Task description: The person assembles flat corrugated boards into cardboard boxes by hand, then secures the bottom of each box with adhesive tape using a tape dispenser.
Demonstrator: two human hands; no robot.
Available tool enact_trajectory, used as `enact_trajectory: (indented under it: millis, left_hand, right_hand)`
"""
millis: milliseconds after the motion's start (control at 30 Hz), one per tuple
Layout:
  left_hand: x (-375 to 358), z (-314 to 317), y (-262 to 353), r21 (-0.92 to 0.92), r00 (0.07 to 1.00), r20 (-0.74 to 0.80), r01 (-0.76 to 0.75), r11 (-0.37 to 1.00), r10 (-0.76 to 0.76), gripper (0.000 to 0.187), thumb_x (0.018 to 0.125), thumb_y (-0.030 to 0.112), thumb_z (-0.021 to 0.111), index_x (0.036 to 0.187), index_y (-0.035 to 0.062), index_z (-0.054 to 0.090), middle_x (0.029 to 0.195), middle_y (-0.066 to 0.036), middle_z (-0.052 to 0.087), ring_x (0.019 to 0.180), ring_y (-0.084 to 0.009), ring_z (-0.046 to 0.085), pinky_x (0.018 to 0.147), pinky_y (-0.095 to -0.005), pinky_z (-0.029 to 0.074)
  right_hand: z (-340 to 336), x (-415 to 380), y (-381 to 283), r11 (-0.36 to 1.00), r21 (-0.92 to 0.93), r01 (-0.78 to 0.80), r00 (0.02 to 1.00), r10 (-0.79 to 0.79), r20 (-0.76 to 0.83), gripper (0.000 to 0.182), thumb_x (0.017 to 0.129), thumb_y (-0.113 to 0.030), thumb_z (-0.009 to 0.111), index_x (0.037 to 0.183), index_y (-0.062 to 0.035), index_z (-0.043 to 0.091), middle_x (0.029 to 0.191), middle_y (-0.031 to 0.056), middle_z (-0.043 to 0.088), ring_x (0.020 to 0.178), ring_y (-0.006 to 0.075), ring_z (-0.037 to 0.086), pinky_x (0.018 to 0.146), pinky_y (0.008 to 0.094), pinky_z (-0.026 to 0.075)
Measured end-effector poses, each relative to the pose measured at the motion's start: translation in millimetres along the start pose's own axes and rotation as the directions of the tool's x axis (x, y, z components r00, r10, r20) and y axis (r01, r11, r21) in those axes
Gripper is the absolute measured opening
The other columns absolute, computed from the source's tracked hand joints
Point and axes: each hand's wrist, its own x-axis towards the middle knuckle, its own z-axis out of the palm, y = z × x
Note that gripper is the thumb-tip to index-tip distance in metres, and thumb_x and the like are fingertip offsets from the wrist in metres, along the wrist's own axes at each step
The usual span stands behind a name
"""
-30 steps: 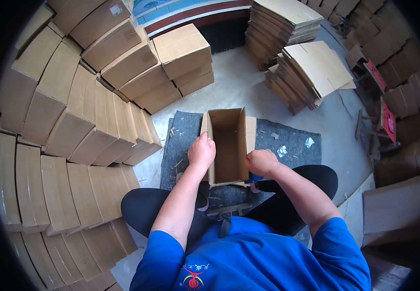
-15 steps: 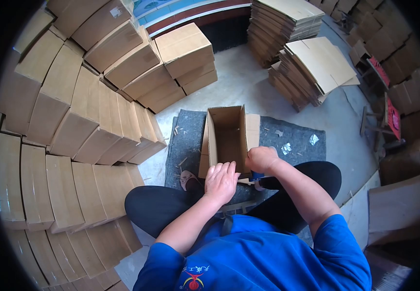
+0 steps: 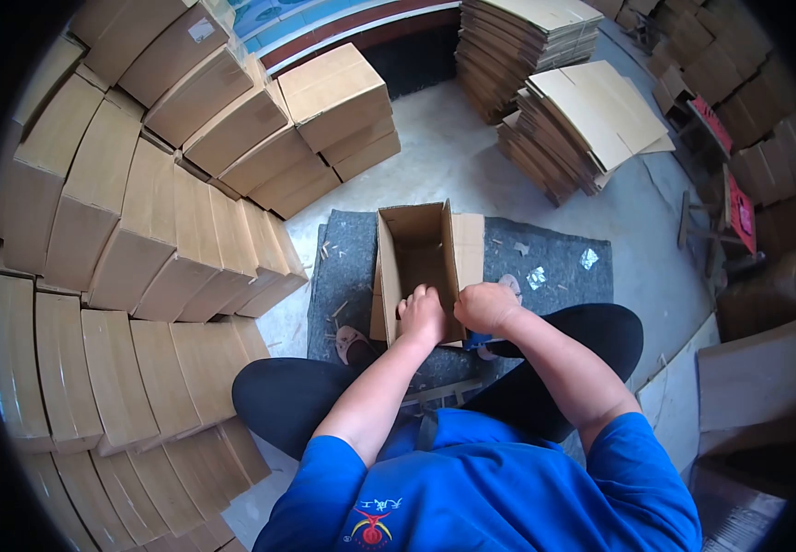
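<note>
An open-topped cardboard box [image 3: 412, 230] stands on the dark mat between my knees, its flaps folded outward at the sides. My left hand [image 3: 423, 315] is at the box's near end, with its fingers curled over into the opening and its fingertips partly hidden. Beside the near right corner, my right hand [image 3: 485, 308] is closed in a fist. Below that fist shows a small part of a blue tool [image 3: 477, 340]; its kind is hidden by the hand and the box.
Stacked cartons [image 3: 205, 239] rise along the left. Flattened cardboard sheets [image 3: 591, 110] lie in piles at the back right. Scraps of foil [image 3: 535, 277] and wood bits are scattered over the grey mat [image 3: 554, 244]. Red-topped stools [image 3: 741, 213] stand at the right.
My left hand has gone from lying flat on the box's near edge to curling its fingers inside the opening. My right fist has moved slightly left and nearer. The view has shifted a little.
</note>
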Motion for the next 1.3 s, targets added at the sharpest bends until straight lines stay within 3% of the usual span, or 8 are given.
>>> enact_trajectory:
  millis: [200, 667, 733, 833, 933, 1067, 1133, 1300]
  left_hand:
    - [68.3, -87.4, 33.2, 0.129, 0.819, -0.483, -0.283, 0.950, 0.309, 0.058, 0.084, 0.008, 0.062, 0.140, 0.0094, 0.048, 0.152, -0.014, 0.038, 0.141, -0.0331, 0.034, 0.115, -0.0483, 0.030]
    - [71.5, -34.8, 22.8, 0.173, 0.999, 0.034, -0.006, 0.985, 0.000, 0.060, 0.092, 0.015, 0.053, 0.150, 0.0102, 0.037, 0.162, -0.011, 0.024, 0.150, -0.0308, 0.020, 0.121, -0.0440, 0.021]
    - [69.3, -84.8, 34.4, -0.100, 0.928, 0.370, 0.098, 0.990, -0.055, 0.051, 0.091, 0.018, 0.057, 0.140, 0.0074, 0.050, 0.151, -0.012, 0.044, 0.143, -0.0310, 0.035, 0.118, -0.0443, 0.028]
    - [15.8, -113.4, 16.7, -0.068, 0.957, -0.235, -0.188, 0.980, 0.168, 0.048, 0.086, 0.018, 0.063, 0.132, 0.0066, 0.055, 0.139, -0.011, 0.055, 0.133, -0.0325, 0.046, 0.112, -0.0475, 0.032]
    - [-24.7, -91.9, -27.0, -0.095, 0.901, -0.428, -0.118, 0.988, 0.067, 0.071, 0.086, 0.014, 0.063, 0.150, 0.0055, 0.034, 0.149, -0.021, 0.039, 0.135, -0.0351, 0.042, 0.115, -0.0481, 0.029]
    - [-27.3, -29.4, -54.5, -0.858, 0.981, -0.037, 0.065, 0.510, -0.188, 0.068, 0.095, 0.014, 0.052, 0.155, 0.0026, 0.021, 0.154, -0.025, 0.032, 0.143, -0.0352, 0.034, 0.118, -0.0381, 0.025]
    - [-15.2, -10.8, -40.9, -0.573, 0.956, -0.217, 0.038, 0.819, -0.196, 0.070, 0.097, 0.025, 0.053, 0.156, 0.0067, 0.020, 0.161, -0.023, 0.019, 0.148, -0.0386, 0.022, 0.120, -0.0434, 0.023]
    - [-1.1, -23.6, -18.1, -0.381, 0.978, -0.053, 0.169, 0.909, -0.203, 0.089, 0.094, 0.074, 0.032, 0.159, 0.0161, 0.016, 0.165, -0.019, 0.007, 0.151, -0.0372, 0.014, 0.118, -0.0528, 0.021]
  right_hand:
    - [-6.6, -0.3, -0.9, 1.000, 0.008, -0.014, 0.998, 0.014, 0.055, 0.035, 0.091, -0.028, 0.050, 0.100, -0.0056, 0.076, 0.105, 0.0187, 0.072, 0.102, 0.0332, 0.069, 0.090, 0.0421, 0.053]
    - [-6.7, 1.0, -1.8, 1.000, -0.003, 0.004, 0.999, -0.004, 0.045, 0.036, 0.092, -0.027, 0.048, 0.100, -0.0040, 0.075, 0.104, 0.0196, 0.072, 0.100, 0.0339, 0.070, 0.089, 0.0433, 0.054]
    - [-6.7, 0.4, 0.9, 1.000, 0.005, 0.003, 0.999, -0.003, 0.045, 0.036, 0.092, -0.027, 0.049, 0.099, -0.0046, 0.075, 0.104, 0.0192, 0.072, 0.100, 0.0338, 0.070, 0.088, 0.0434, 0.054]
    - [-5.6, 0.8, 4.6, 1.000, 0.012, 0.002, 0.998, -0.003, 0.062, 0.035, 0.092, -0.027, 0.049, 0.099, -0.0057, 0.076, 0.104, 0.0187, 0.073, 0.100, 0.0337, 0.070, 0.088, 0.0431, 0.054]
    - [-4.7, 0.2, 0.6, 1.000, 0.006, 0.021, 0.999, -0.021, 0.043, 0.034, 0.092, -0.027, 0.049, 0.099, -0.0065, 0.076, 0.104, 0.0180, 0.073, 0.099, 0.0331, 0.070, 0.088, 0.0428, 0.054]
    - [0.6, 3.7, -16.3, 0.993, -0.096, 0.065, 0.997, -0.061, 0.041, 0.030, 0.090, -0.024, 0.052, 0.095, -0.0069, 0.076, 0.099, 0.0171, 0.074, 0.094, 0.0321, 0.072, 0.083, 0.0422, 0.056]
    - [1.8, 3.5, -30.7, 0.979, -0.172, 0.104, 0.994, -0.100, 0.036, 0.028, 0.088, -0.021, 0.052, 0.092, -0.0073, 0.077, 0.095, 0.0159, 0.074, 0.089, 0.0312, 0.073, 0.079, 0.0419, 0.057]
    - [14.7, 8.6, -42.1, 0.959, -0.252, 0.127, 0.991, -0.113, 0.071, 0.024, 0.089, -0.017, 0.056, 0.099, -0.0087, 0.077, 0.101, 0.0129, 0.075, 0.093, 0.0286, 0.073, 0.080, 0.0392, 0.057]
